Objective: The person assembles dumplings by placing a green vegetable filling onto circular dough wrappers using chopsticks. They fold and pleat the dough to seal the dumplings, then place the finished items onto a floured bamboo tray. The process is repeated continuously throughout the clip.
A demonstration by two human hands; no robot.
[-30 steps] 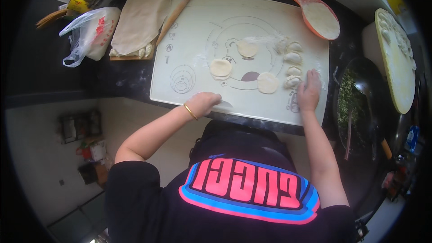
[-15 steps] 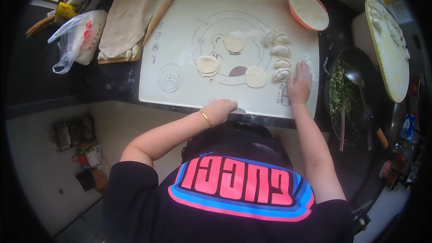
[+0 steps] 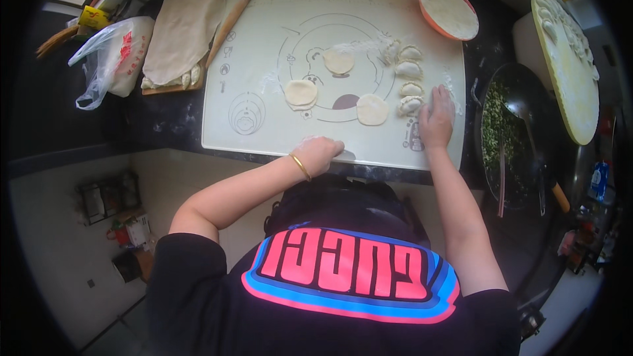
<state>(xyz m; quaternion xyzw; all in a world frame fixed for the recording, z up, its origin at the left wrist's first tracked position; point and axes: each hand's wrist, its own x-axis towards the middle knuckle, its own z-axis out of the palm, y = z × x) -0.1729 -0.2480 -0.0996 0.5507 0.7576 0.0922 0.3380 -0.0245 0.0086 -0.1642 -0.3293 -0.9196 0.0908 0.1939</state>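
The left hand (image 3: 321, 153) rests loosely curled and empty on the mat's (image 3: 264, 125) near edge. The right hand (image 3: 436, 120) lies flat and open near the mat's right edge, fingertips touching the nearest dumpling (image 3: 410, 104). Three wrappers (image 3: 301, 92) lie mid-mat.

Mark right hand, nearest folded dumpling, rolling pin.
right hand (image 3: 436, 118), head view, back of the hand
folded dumpling (image 3: 410, 104), head view, its middle
rolling pin (image 3: 237, 10), head view, mid-shaft
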